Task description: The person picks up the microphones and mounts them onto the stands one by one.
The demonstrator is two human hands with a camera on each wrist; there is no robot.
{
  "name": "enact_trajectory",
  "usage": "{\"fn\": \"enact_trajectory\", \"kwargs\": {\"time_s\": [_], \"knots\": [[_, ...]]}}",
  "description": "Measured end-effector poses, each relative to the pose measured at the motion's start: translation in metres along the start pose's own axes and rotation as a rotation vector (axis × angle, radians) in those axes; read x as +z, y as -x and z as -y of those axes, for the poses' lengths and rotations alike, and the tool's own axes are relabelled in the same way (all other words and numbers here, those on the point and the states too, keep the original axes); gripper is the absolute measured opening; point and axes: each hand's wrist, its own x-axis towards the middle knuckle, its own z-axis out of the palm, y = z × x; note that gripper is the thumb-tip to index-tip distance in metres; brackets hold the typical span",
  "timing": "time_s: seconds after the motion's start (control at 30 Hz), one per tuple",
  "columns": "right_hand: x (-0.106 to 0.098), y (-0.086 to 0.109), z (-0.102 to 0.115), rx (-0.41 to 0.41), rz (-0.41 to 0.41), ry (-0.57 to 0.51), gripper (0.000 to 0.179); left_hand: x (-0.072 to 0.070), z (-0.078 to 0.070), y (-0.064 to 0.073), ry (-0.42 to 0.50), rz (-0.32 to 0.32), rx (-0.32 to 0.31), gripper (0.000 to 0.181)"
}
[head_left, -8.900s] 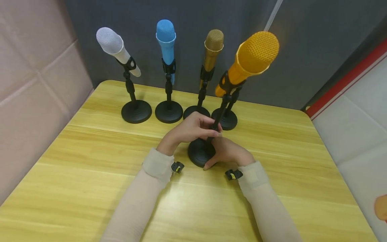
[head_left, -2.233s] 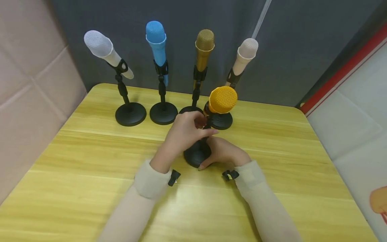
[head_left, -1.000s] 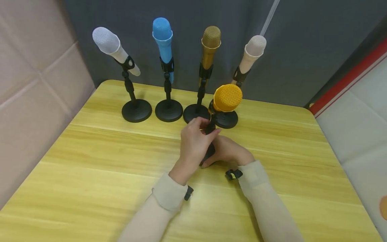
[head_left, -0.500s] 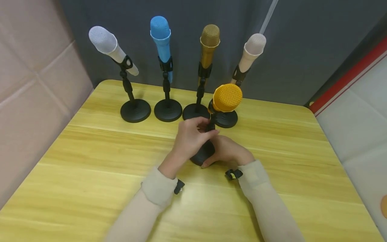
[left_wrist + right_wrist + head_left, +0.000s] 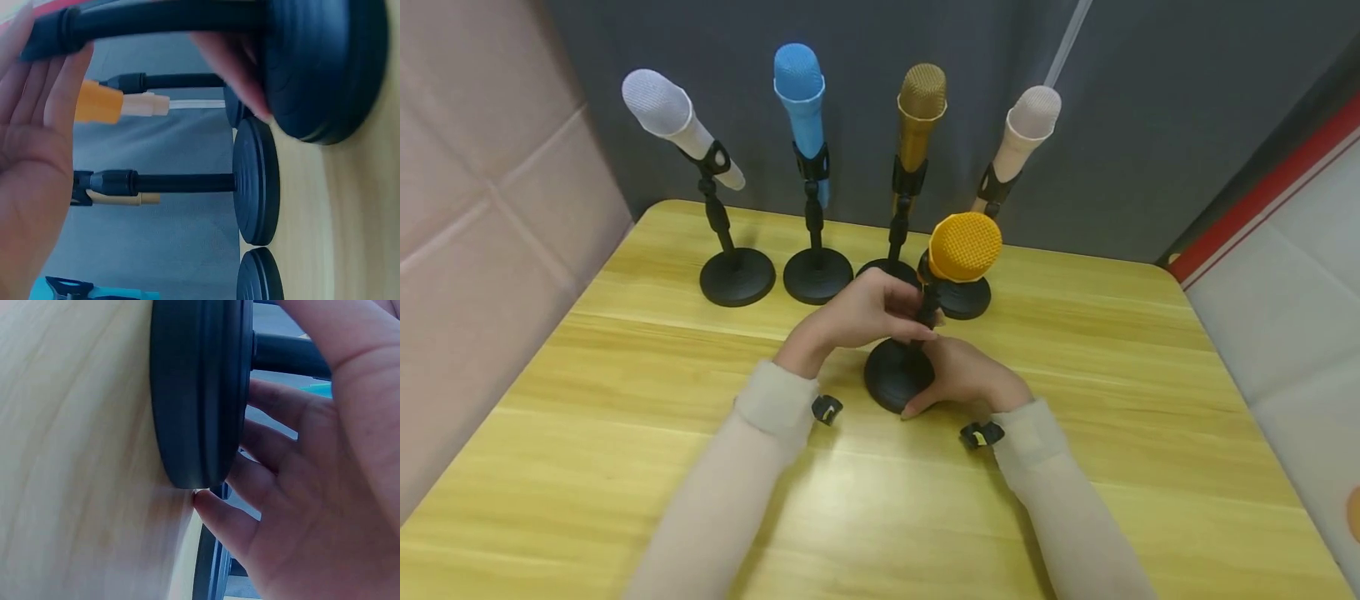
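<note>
An orange microphone (image 5: pixel 966 247) sits on a short black desk stand, whose round base (image 5: pixel 895 377) is on the wooden table. My left hand (image 5: pixel 871 312) holds the stand's upright, thumb in front and fingers behind. The left wrist view shows that hand around the thick collar (image 5: pixel 53 32) at the end of the pole (image 5: pixel 162 19). Low on the right, my right hand (image 5: pixel 966 373) grips the base by its edge. Seen from the right wrist, the fingers (image 5: pixel 275 403) lie along the base's upper face and rim (image 5: pixel 197 394).
Behind stand several microphones on matching black stands: white (image 5: pixel 658 102), blue (image 5: pixel 799 79), gold (image 5: pixel 921 96) and pale beige (image 5: pixel 1032 117). The orange head overlaps the beige one's stand. A dark grey panel (image 5: pixel 1120 150) rises behind the table (image 5: pixel 1112 400); tiled walls flank it.
Since the earliest frame the orange microphone has come down much lower on its shortened stand. My left hand has turned about the upright, its wrist swinging out left just now. The right hand stays put.
</note>
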Motion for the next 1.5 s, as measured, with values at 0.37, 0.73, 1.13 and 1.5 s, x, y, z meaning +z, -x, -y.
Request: {"fn": "enact_trajectory", "kwargs": {"time_s": [0.37,0.73,1.13,1.5], "knots": [[0.004,-0.001,-0.002,-0.043,-0.023,-0.051,0.116,0.035,0.002,0.015,-0.027,-0.375,0.014,0.032],[0.003,-0.002,-0.003,-0.069,-0.038,-0.069,0.108,0.087,-0.016,0.027,0.176,-0.812,-0.053,0.038],[0.001,0.003,-0.002,-0.093,-0.042,-0.16,0.101,0.089,-0.022,0.017,-0.109,-0.862,-0.098,0.033],[0.002,0.001,0.0,-0.072,-0.018,-0.085,0.114,0.07,-0.015,0.019,-0.239,-0.721,-0.006,0.026]]}}
